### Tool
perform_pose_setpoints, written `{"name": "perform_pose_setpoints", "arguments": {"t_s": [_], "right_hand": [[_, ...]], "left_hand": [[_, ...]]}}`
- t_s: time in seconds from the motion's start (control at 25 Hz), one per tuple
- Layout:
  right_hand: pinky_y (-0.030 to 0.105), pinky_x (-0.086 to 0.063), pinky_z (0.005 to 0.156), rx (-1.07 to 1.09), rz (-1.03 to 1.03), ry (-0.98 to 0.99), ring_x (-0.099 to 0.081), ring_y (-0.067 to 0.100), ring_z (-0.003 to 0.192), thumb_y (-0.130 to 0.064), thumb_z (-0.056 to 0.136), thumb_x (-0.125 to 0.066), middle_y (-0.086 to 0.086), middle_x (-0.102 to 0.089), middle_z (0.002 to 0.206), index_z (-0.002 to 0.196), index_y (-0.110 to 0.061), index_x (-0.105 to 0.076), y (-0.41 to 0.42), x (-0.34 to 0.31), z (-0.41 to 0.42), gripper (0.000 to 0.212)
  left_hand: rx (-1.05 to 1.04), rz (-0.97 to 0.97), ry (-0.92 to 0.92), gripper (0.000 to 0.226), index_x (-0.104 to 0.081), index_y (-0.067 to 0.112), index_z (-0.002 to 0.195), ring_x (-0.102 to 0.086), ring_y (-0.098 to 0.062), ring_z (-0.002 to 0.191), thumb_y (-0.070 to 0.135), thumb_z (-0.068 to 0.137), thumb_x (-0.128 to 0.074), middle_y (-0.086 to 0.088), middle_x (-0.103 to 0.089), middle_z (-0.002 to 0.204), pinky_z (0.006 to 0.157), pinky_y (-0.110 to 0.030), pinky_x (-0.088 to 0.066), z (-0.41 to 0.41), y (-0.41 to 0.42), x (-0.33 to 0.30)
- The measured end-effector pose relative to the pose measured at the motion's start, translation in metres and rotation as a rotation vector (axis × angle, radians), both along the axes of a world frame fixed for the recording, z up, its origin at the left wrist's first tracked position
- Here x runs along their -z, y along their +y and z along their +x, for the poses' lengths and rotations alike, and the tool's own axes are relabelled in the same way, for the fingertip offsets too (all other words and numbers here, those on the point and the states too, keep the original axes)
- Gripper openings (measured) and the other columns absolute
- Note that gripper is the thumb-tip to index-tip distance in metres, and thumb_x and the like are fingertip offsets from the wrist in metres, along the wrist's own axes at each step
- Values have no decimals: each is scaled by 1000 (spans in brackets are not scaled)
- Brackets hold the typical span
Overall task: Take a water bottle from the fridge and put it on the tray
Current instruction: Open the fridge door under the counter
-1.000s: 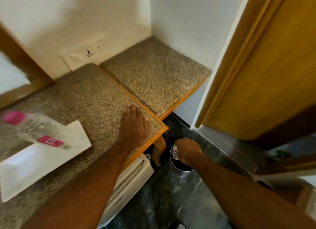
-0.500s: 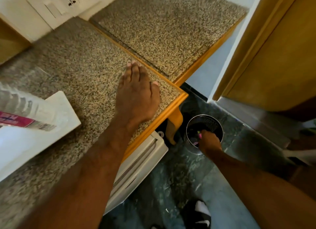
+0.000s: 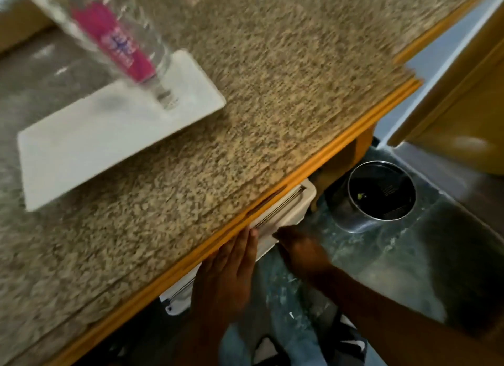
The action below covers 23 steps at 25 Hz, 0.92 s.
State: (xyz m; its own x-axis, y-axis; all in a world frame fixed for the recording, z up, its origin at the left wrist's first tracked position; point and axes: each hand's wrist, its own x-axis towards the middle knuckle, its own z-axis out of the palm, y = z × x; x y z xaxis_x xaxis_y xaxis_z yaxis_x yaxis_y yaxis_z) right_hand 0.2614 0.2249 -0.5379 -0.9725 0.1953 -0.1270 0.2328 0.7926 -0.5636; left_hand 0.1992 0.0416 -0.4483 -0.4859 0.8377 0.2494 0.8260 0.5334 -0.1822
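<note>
A clear water bottle [image 3: 109,32] with a pink label stands on the white rectangular tray [image 3: 81,152] at the left of the speckled counter. Neither hand touches it. Below the counter's orange edge shows the top of the white fridge door [image 3: 289,207]. My left hand [image 3: 229,273] is flat with its fingers together and straight, its fingertips at the counter edge against the door's top. My right hand [image 3: 300,251] comes in from the right, its fingertips at the same door edge. It is dark and blurred, so its grip is unclear.
The granite counter [image 3: 272,92] fills the upper left. A round steel bin [image 3: 381,196] with a black liner stands on the dark floor right of the fridge. A wooden door [image 3: 469,114] is at the far right. My feet show at the bottom.
My left hand has left the countertop and dropped to the counter's edge. My right hand has moved from the bin over to the fridge door. The view has swung left and down.
</note>
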Motion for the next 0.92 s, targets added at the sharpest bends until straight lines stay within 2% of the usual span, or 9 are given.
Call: {"name": "perform_pose_setpoints", "arguments": {"t_s": [0.12,0.2,0.28,0.4,0.48,0.6,0.72,0.8,0.92], "right_hand": [[43,-55,86,-137,71,171,-65,36,92,-10,76,-74,20,-70,97,95,1,-70,-43,14,-34,22],[46,-51,91,-142,53,120,-59,36,99,-14,82,-66,20,-67,103,98,-1,-68,-69,25,-47,21],[47,-50,89,-83,44,60,-56,39,100,-19,84,-62,21,-63,106,99,-2,-67,-81,35,-50,23],[47,-53,86,-117,177,46,-57,41,96,-25,81,-66,20,-62,103,98,-4,-67,-87,43,-49,27],[48,-53,83,-146,234,78,-59,41,93,-26,78,-70,19,-63,102,99,-4,-67,-84,41,-49,30],[47,-54,80,-183,282,101,-61,40,89,-26,76,-73,19,-64,100,97,-5,-68,-80,41,-49,30],[49,-53,85,-190,292,107,-60,41,94,-26,80,-68,20,-65,103,102,-3,-68,-81,39,-47,31],[48,-52,87,-170,300,122,-60,40,99,-27,83,-65,18,-65,109,106,-4,-67,-82,40,-36,33],[46,-49,87,-186,301,156,-58,39,97,-31,86,-52,17,-63,106,97,-5,-67,-81,40,-10,32]], "left_hand": [[-152,-197,-232,56,-37,2,141,-44,-35,133,19,89,-49,-21,-43,146,103,-49,-44,-15,-44,46],[-345,-269,-427,53,-56,-2,124,-63,-38,109,17,76,-69,-23,-66,119,87,-47,-55,-18,-65,68],[-451,-303,-540,42,-65,1,107,-66,-38,92,16,69,-77,-20,-69,100,77,-45,-58,-18,-80,82],[-531,-271,-603,40,-53,8,126,-54,-36,108,27,90,-54,-16,-58,117,87,-47,-50,-12,-92,103],[-537,-262,-597,44,-45,10,134,-48,-35,111,32,96,-43,-14,-53,121,90,-48,-47,-7,-91,110],[-525,-179,-531,43,-46,9,131,-49,-33,104,33,96,-41,-14,-54,116,84,-48,-48,-6,-90,118],[-514,-162,-526,45,-46,6,131,-51,-33,100,33,94,-42,-16,-55,113,81,-47,-49,-6,-91,120],[-498,-196,-560,51,-41,6,136,-50,-34,108,35,95,-41,-16,-52,122,87,-49,-49,2,-89,122],[-466,-170,-627,53,-42,8,138,-52,-32,113,38,95,-38,-16,-52,130,91,-44,-49,28,-90,128]]}}
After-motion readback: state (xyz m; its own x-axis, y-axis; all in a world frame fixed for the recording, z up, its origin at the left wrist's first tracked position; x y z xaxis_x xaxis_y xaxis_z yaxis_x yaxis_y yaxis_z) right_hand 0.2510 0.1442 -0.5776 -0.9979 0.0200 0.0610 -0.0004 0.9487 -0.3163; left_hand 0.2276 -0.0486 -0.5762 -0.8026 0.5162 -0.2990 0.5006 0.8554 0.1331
